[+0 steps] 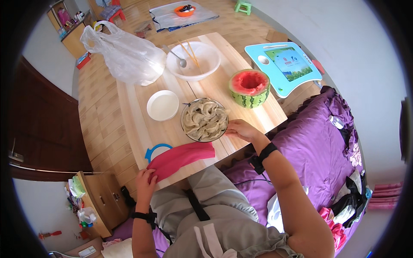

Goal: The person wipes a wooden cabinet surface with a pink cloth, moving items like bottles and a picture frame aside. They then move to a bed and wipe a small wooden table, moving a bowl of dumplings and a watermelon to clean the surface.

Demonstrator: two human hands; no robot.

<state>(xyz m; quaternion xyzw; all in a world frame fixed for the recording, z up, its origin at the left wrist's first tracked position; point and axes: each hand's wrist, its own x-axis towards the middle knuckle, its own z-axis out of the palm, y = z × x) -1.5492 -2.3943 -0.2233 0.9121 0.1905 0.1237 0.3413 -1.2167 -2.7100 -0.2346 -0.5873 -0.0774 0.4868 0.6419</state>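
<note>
A bowl heaped with dumplings sits near the middle of the wooden table. My right hand is at its right rim, with thumb and fingers closed on the edge. A folded pink cloth lies along the table's near edge. At the cloth's left end, my left hand has its fingers curled over the fabric. A round, blue-rimmed item is partly covered by this cloth. To the left of the dumplings stands a white bowl, and to the right a hollowed-out watermelon half with red flesh.
A large white basin with a spoon and chopsticks stands at the table's far side. Next to it is a bulging clear plastic bag. A light-blue lap desk is beyond the right edge. Purple bedding lies at right.
</note>
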